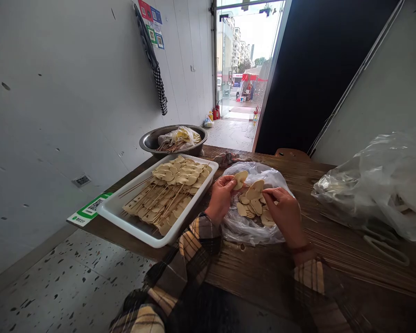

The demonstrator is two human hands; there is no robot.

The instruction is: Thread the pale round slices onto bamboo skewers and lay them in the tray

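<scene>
Over a clear plastic bag my left hand is closed, pinching a thin, round beige slice between thumb and fingers. Just to its right is a second, larger beige slice, held at its right edge by the closed fingertips of my right hand. What looks like a thin stick shows between the two slices, though its ends are hidden. Loose beige slices lie in the opened bag below. Left of my hands, a white tray holds many skewered slices in layers, with thin sticks poking out.
A metal basin with skewers and a plastic bag stands behind the tray. Thin bare skewers lie on the wooden table at right, near scissors and a large clear bag. A crumpled cloth lies behind the slices.
</scene>
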